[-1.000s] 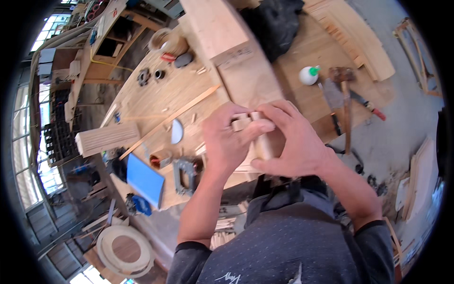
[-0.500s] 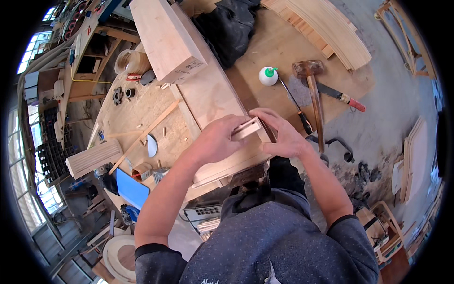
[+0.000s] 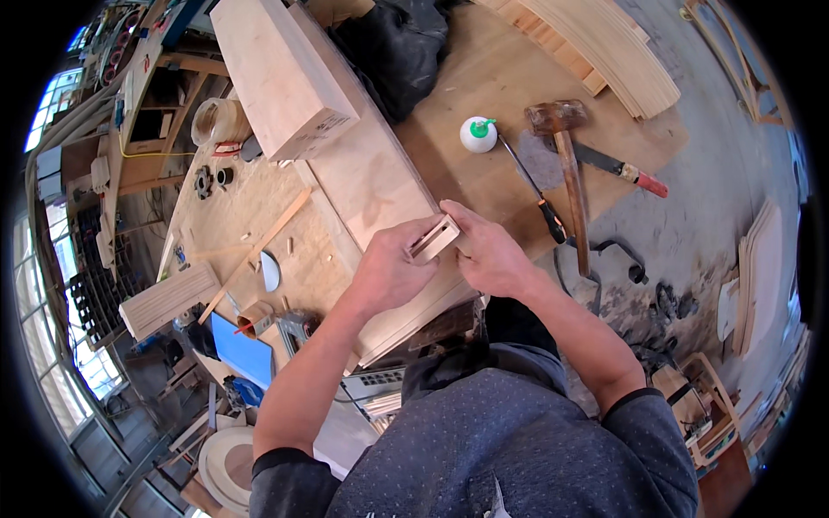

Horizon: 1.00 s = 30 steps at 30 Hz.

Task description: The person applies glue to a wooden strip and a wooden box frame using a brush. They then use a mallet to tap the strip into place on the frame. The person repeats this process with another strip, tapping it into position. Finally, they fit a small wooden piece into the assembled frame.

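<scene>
A small light-wood piece (image 3: 438, 238) with a slot cut in its end face is between my two hands, above the corner of a wide pale board (image 3: 384, 177). My left hand (image 3: 393, 272) is wrapped round it and covers most of its near side. At its right end, my right hand (image 3: 494, 259) presses close with the fingers bent; the fingertips are partly hidden. A large squared wood block (image 3: 285, 82) lies on the board beyond my hands.
On the right lie a white glue bottle (image 3: 477, 135) with a green cap, a screwdriver (image 3: 551, 217), a wooden mallet (image 3: 570, 181) and a red-handled tool (image 3: 643, 180). Curved boards (image 3: 604, 52) are stacked at the far right. Dowels and a strip (image 3: 268, 246) lie left.
My right hand has closed in from a wider grip, its thumb no longer standing apart. The slotted piece has tilted and shifted slightly left, while the whole view has shifted a little too.
</scene>
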Each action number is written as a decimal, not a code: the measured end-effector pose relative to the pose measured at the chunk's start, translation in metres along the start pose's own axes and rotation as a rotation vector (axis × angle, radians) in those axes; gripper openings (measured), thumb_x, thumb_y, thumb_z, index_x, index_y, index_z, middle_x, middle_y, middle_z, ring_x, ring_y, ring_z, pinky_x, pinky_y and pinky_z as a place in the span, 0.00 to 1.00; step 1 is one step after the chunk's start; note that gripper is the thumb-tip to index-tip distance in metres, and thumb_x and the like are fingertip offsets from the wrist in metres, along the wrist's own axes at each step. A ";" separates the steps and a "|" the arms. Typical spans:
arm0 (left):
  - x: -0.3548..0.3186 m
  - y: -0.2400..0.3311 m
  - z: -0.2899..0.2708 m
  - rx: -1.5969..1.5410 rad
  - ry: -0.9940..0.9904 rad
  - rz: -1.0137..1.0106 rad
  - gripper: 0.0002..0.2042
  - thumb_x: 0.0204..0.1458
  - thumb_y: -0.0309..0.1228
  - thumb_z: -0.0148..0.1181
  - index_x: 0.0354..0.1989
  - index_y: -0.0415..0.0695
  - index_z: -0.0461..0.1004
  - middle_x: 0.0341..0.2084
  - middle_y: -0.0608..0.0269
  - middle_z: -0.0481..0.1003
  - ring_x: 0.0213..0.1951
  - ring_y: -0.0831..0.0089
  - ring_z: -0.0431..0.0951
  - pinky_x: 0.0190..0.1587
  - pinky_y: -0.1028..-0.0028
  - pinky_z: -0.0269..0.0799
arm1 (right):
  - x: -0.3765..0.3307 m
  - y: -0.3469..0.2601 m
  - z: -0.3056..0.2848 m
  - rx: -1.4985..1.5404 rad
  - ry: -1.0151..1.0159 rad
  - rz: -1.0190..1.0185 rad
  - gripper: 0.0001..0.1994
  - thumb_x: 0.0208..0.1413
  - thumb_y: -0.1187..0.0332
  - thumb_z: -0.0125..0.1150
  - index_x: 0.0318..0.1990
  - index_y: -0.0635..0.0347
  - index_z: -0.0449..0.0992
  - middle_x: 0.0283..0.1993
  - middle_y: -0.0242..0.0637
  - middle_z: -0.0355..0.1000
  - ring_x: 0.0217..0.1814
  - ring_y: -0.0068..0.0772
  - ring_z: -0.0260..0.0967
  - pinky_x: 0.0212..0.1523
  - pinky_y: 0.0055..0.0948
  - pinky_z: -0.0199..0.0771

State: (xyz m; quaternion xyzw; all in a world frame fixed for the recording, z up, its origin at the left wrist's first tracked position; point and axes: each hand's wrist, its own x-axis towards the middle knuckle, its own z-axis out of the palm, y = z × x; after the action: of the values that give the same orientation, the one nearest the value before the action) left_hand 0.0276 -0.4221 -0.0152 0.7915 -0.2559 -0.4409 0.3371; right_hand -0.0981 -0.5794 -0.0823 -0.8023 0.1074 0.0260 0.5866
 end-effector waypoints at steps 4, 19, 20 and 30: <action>0.001 -0.009 0.002 -0.121 0.012 -0.015 0.29 0.46 0.20 0.61 0.63 0.36 0.76 0.49 0.50 0.83 0.43 0.73 0.81 0.49 0.73 0.76 | -0.001 0.004 0.002 0.000 -0.003 -0.016 0.35 0.55 0.79 0.57 0.73 0.66 0.60 0.68 0.57 0.68 0.72 0.56 0.66 0.71 0.39 0.66; 0.002 -0.009 0.000 -0.181 0.008 -0.033 0.29 0.43 0.20 0.61 0.60 0.33 0.77 0.38 0.54 0.84 0.35 0.78 0.77 0.42 0.75 0.75 | -0.016 -0.011 -0.011 0.127 -0.025 0.147 0.37 0.57 0.70 0.68 0.74 0.67 0.61 0.69 0.50 0.70 0.71 0.41 0.69 0.71 0.35 0.66; 0.002 -0.010 0.000 -0.167 0.005 -0.032 0.29 0.43 0.20 0.61 0.59 0.33 0.77 0.36 0.55 0.83 0.33 0.78 0.76 0.40 0.75 0.75 | -0.020 -0.015 -0.015 0.106 -0.025 0.172 0.37 0.57 0.69 0.68 0.74 0.67 0.61 0.70 0.50 0.70 0.72 0.42 0.69 0.72 0.36 0.66; 0.004 -0.016 0.000 -0.199 0.000 -0.006 0.29 0.43 0.18 0.60 0.60 0.37 0.78 0.40 0.64 0.82 0.35 0.82 0.77 0.39 0.77 0.75 | -0.004 -0.031 -0.027 0.031 0.012 0.019 0.29 0.63 0.67 0.67 0.70 0.64 0.68 0.66 0.46 0.73 0.65 0.34 0.72 0.66 0.33 0.71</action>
State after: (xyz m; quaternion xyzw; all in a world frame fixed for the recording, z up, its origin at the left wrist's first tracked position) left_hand 0.0308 -0.4144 -0.0296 0.7549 -0.2083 -0.4651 0.4127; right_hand -0.0976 -0.5951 -0.0444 -0.7921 0.1189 0.0250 0.5982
